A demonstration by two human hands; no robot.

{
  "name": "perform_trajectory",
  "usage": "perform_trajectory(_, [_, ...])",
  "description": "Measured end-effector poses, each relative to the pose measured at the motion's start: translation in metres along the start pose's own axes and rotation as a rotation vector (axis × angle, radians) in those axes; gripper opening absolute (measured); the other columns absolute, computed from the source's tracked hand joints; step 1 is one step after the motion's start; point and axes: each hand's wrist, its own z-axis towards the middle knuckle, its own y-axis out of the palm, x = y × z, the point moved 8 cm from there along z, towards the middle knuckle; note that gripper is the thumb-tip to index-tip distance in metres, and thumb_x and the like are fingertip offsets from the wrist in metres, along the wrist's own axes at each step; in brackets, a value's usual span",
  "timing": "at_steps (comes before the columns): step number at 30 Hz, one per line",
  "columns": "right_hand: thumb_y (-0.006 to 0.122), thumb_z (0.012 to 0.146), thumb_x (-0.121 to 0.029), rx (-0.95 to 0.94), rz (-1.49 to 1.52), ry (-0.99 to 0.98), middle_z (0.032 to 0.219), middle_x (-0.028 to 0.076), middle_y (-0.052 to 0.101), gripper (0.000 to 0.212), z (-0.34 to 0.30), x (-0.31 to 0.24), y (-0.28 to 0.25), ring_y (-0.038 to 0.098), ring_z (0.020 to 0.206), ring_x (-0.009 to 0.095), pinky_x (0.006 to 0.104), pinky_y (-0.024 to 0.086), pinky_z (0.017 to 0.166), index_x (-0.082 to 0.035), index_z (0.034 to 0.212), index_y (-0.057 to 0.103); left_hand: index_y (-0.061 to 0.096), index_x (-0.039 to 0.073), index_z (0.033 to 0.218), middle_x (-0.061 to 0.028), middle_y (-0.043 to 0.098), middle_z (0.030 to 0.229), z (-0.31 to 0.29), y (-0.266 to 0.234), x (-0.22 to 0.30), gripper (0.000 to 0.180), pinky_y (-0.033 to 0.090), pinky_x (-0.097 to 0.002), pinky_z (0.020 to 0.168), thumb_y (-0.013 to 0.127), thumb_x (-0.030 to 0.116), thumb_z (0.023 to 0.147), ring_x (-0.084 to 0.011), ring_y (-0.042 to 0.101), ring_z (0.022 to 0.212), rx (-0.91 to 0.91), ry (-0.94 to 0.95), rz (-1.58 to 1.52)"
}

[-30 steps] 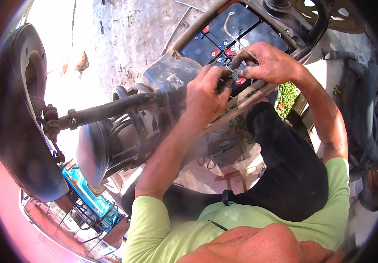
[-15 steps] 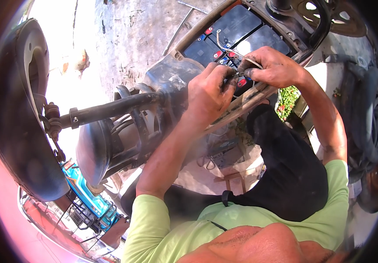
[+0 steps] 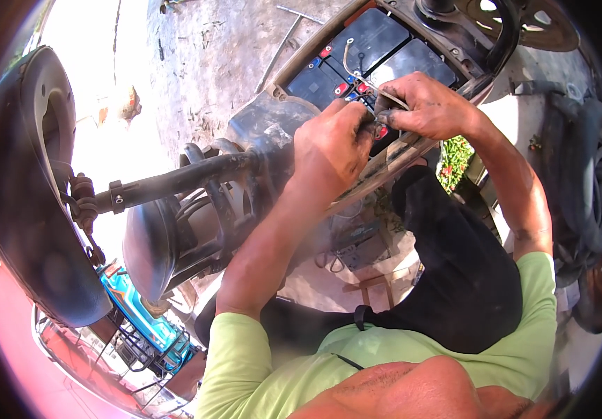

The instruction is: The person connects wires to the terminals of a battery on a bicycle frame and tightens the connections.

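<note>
Several black batteries (image 3: 371, 42) with red and blue terminal caps sit in the open floor compartment of a scooter. My left hand (image 3: 329, 150) and my right hand (image 3: 423, 105) meet over the near edge of that compartment, fingertips pinched together at a terminal. A thin pale wire (image 3: 360, 70) curves up from between my fingers over the batteries. Both hands are greasy. What exactly sits under the fingertips is hidden.
The scooter's front wheel and dark fender (image 3: 21, 188) are at the left, with the fork tube (image 3: 175, 181) running toward my hands. Concrete ground (image 3: 203, 63) lies beyond. A blue-and-red object with a wire basket (image 3: 140, 321) is at the lower left. A tyre (image 3: 594, 188) stands at the right.
Both hands stay pinched at the same terminal with small finger shifts; the wire's curved end sits slightly differently. The view has drifted a little.
</note>
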Motion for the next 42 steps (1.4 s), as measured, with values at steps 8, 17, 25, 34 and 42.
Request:
perform_trajectory(8, [0.069, 0.087, -0.018, 0.014, 0.009, 0.032, 0.079, 0.017, 0.066, 0.024, -0.003, -0.003, -0.001, 0.061, 0.072, 0.024, 0.0399, 0.050, 0.070, 0.003, 0.099, 0.068, 0.072, -0.004, 0.112, -0.0114, 0.078, 0.094, 0.009, 0.018, -0.031, 0.021, 0.057, -0.0322, 0.083, 0.075, 0.007, 0.095, -0.0136, 0.071, 0.088, -0.153, -0.263, -0.531])
perform_trajectory(17, [0.071, 0.101, -0.022, 0.360, 0.074, -0.075, 0.079, 0.012, 0.067, 0.023, -0.008, 0.012, -0.018, 0.060, 0.072, 0.019, 0.0378, 0.051, 0.072, 0.000, 0.106, 0.071, 0.074, -0.001, 0.107, -0.0164, 0.076, 0.095, 0.003, 0.030, -0.027, 0.020, 0.056, -0.0388, 0.082, 0.077, 0.012, 0.092, -0.0278, 0.071, 0.082, -0.368, -0.250, -0.323])
perform_trajectory(25, [0.070, 0.100, -0.024, 0.318, 0.045, -0.039, 0.082, 0.016, 0.069, 0.026, -0.008, 0.010, -0.015, 0.062, 0.072, 0.028, 0.0410, 0.051, 0.071, 0.001, 0.106, 0.069, 0.077, 0.003, 0.105, -0.0167, 0.073, 0.103, 0.004, 0.037, -0.022, 0.020, 0.056, -0.0465, 0.087, 0.075, 0.010, 0.086, -0.0394, 0.072, 0.099, -0.284, -0.078, -0.049])
perform_trajectory(34, [0.069, 0.100, -0.027, 0.347, -0.016, -0.037, 0.103, 0.025, 0.075, 0.042, -0.010, 0.010, -0.017, 0.073, 0.096, 0.039, 0.0444, 0.056, 0.085, 0.007, 0.125, 0.067, 0.077, 0.005, 0.105, -0.0163, 0.072, 0.103, 0.006, 0.040, -0.018, 0.018, 0.056, -0.0464, 0.085, 0.075, 0.010, 0.088, -0.0399, 0.071, 0.098, -0.309, -0.006, -0.052])
perform_trajectory(42, [0.069, 0.101, -0.030, 0.302, 0.011, -0.001, 0.105, 0.025, 0.075, 0.045, -0.008, 0.011, -0.015, 0.073, 0.098, 0.040, 0.0451, 0.057, 0.088, 0.007, 0.128, 0.067, 0.077, 0.004, 0.105, -0.0166, 0.067, 0.103, -0.008, 0.034, -0.013, 0.019, 0.057, -0.0472, 0.082, 0.075, 0.006, 0.087, -0.0414, 0.069, 0.096, -0.171, 0.108, 0.016])
